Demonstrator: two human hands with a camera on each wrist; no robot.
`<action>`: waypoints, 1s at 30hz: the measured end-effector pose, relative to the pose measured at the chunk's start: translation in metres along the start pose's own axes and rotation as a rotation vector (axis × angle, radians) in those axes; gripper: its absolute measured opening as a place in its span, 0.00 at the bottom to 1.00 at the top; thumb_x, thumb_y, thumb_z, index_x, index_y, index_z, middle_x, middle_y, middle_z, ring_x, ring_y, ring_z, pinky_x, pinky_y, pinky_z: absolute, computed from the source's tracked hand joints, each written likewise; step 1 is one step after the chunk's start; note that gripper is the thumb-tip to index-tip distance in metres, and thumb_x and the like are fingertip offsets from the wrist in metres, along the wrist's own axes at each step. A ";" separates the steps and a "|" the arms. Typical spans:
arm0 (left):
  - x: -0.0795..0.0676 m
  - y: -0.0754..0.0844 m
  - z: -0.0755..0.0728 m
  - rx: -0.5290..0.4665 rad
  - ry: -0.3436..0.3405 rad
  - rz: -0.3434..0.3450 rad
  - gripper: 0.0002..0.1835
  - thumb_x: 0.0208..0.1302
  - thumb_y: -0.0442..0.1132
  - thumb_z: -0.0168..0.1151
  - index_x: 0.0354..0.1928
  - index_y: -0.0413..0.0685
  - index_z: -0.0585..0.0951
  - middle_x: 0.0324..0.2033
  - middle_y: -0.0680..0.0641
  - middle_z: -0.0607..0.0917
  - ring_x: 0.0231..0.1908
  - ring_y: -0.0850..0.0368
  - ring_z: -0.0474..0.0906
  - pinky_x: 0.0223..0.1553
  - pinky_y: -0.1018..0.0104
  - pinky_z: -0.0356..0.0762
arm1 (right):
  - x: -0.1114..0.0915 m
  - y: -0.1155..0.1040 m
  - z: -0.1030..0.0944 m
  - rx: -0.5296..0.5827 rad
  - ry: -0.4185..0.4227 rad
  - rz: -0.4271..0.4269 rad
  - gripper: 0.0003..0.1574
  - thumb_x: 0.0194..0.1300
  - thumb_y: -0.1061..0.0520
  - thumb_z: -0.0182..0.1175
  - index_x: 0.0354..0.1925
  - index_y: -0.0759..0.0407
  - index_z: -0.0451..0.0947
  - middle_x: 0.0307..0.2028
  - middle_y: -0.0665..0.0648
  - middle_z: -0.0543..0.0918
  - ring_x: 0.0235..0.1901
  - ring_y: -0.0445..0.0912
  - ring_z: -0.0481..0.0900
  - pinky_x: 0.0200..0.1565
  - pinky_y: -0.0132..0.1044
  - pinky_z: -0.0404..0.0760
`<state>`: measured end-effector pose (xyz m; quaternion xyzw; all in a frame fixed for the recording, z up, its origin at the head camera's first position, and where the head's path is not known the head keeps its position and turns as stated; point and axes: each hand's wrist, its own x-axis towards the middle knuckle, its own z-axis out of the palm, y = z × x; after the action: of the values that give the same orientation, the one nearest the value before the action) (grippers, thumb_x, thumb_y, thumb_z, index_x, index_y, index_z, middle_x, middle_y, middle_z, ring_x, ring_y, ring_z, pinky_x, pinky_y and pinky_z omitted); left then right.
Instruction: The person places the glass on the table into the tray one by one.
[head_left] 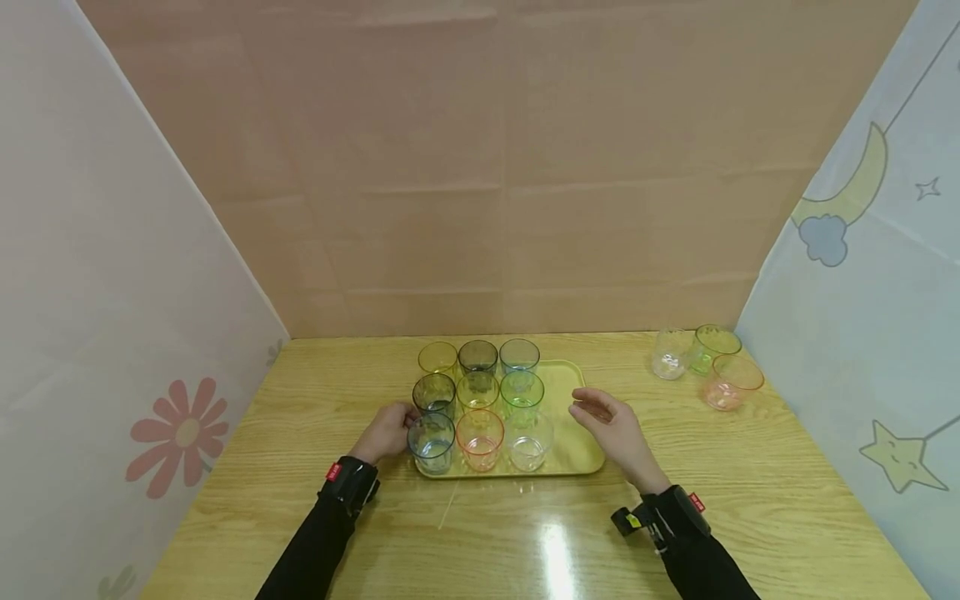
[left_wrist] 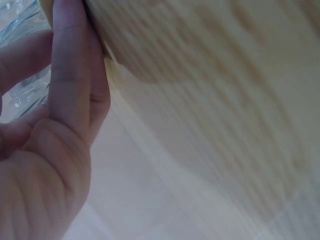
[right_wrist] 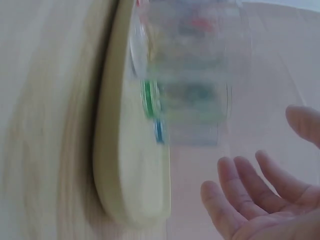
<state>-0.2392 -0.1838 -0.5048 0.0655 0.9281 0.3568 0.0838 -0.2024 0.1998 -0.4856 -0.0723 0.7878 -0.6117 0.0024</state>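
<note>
Short tumblers with coloured rims stand upright in three rows at the left part of a yellow tray (head_left: 573, 442). In front are a blue-rimmed glass (head_left: 431, 450), a red-rimmed glass (head_left: 480, 450) and a clear glass (head_left: 528, 450). Behind them stand others, among them a green-rimmed glass (head_left: 522, 396). My left hand (head_left: 388, 429) is at the tray's left edge, beside the blue-rimmed glass. In the left wrist view its fingers (left_wrist: 70, 75) lie nearly straight along the edge, fingertips cut off. My right hand (head_left: 611, 429) hovers over the tray's right side, fingers spread, holding nothing.
Toward the table's back right corner stand a clear glass (head_left: 670, 358), another green-rimmed glass (head_left: 708, 354) and an orange-rimmed glass (head_left: 727, 392). A brown backdrop (head_left: 502, 183) closes off the back, with patterned side walls on both sides.
</note>
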 end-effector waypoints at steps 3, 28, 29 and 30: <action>-0.001 -0.001 0.001 -0.006 0.003 0.006 0.06 0.60 0.29 0.64 0.40 0.34 0.82 0.29 0.47 0.80 0.31 0.56 0.74 0.32 0.65 0.74 | 0.004 0.005 -0.011 -0.018 0.071 -0.027 0.29 0.70 0.51 0.59 0.61 0.67 0.72 0.58 0.71 0.76 0.49 0.32 0.77 0.51 0.22 0.75; 0.001 -0.002 0.003 0.004 0.026 0.026 0.06 0.58 0.28 0.65 0.38 0.34 0.82 0.27 0.47 0.80 0.30 0.57 0.75 0.31 0.65 0.74 | 0.008 0.023 -0.092 -0.135 0.714 -0.041 0.28 0.69 0.54 0.59 0.63 0.66 0.72 0.60 0.67 0.76 0.61 0.59 0.72 0.62 0.38 0.72; 0.001 -0.001 0.003 0.003 0.026 0.025 0.06 0.58 0.28 0.65 0.38 0.34 0.82 0.27 0.47 0.80 0.30 0.57 0.75 0.31 0.65 0.74 | 0.008 0.024 -0.095 -0.141 0.752 -0.055 0.27 0.69 0.55 0.60 0.62 0.66 0.73 0.60 0.68 0.76 0.61 0.60 0.72 0.63 0.41 0.72; 0.001 -0.001 0.003 -0.001 0.024 0.022 0.06 0.58 0.28 0.64 0.39 0.34 0.82 0.28 0.47 0.80 0.30 0.57 0.75 0.32 0.65 0.74 | 0.008 0.024 -0.099 -0.148 0.786 -0.060 0.27 0.69 0.56 0.60 0.62 0.66 0.74 0.59 0.68 0.76 0.61 0.60 0.72 0.63 0.41 0.72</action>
<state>-0.2399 -0.1824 -0.5076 0.0713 0.9281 0.3590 0.0687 -0.2222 0.2998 -0.4833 0.1443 0.7680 -0.5342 -0.3223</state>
